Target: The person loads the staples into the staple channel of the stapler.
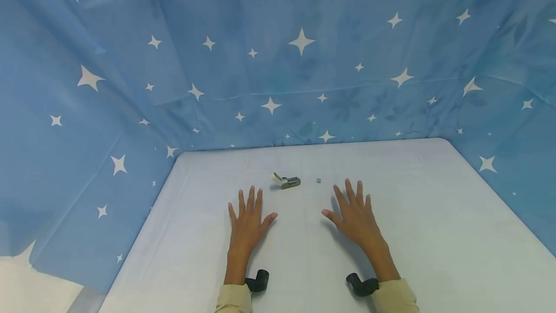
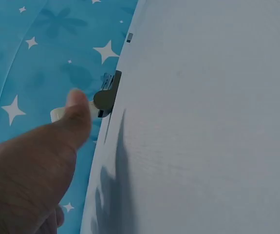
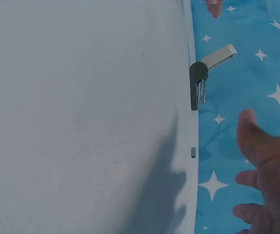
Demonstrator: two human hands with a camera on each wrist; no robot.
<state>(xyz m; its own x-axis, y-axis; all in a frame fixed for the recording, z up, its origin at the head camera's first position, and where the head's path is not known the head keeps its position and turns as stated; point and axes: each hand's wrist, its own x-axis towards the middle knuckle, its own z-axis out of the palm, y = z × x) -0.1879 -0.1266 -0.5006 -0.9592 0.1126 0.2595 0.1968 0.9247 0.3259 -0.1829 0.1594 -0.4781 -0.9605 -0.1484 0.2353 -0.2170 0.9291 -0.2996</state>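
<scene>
A small stapler (image 1: 288, 182) lies on the white table, its pale cover swung up from the dark green-grey base so the metal inside shows. To its right sits a tiny grey block (image 1: 319, 180), which looks like a stick of staples. Spread flat with straight fingers, my left hand (image 1: 248, 226) is nearer to me than the stapler and to its left, apart from it. My right hand (image 1: 357, 219) has its fingers spread too, to the right of the grey block, touching neither thing. In the right wrist view the raised cover (image 3: 220, 56) angles away from the base.
Blue cloth with white stars (image 1: 299, 86) hangs behind the table and along both sides. The white tabletop (image 1: 434, 216) has rounded far corners. Each wrist carries a black camera mount, one at the left wrist (image 1: 259, 281) and one at the right (image 1: 361, 285).
</scene>
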